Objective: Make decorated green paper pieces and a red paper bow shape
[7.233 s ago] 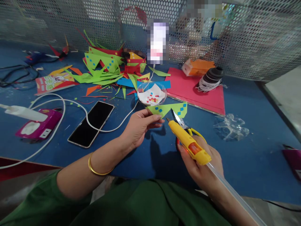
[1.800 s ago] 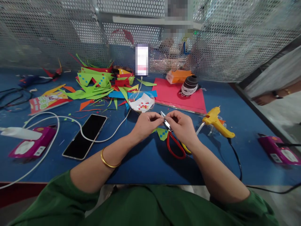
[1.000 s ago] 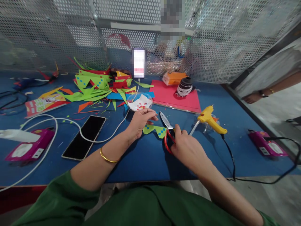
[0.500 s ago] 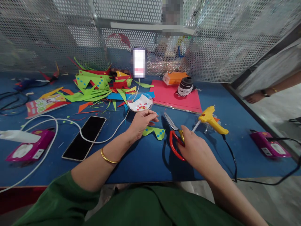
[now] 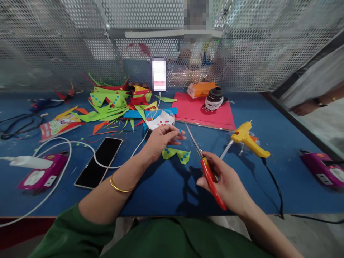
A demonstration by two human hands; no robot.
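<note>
My left hand [image 5: 162, 140] is closed, its thumb and index finger pinching a tiny blue paper piece [image 5: 180, 131]. Just below those fingertips a green paper mask [image 5: 176, 154] with blue squares along it lies on the table. To the right, my right hand [image 5: 221, 179] grips red-handled scissors [image 5: 206, 171], their blades together and pointing up and to the left. Partly behind my left hand stands a clear round dish [image 5: 147, 120]. White paper [image 5: 162, 118] with small red bits lies in it.
Green paper masks and offcuts [image 5: 107, 102] pile up at the back left. A phone [image 5: 99, 163] and white cable lie left. Red sheets [image 5: 193, 111] carry a dark spool [image 5: 215, 96]. A yellow glue gun [image 5: 248, 138] sits right. Another person's hand [image 5: 305, 107] shows at the far right.
My right hand has turned the scissors, so they now show edge-on with the handles lower right. My left hand keeps its pinch, its other fingers slightly more spread. The view has shifted slightly.
</note>
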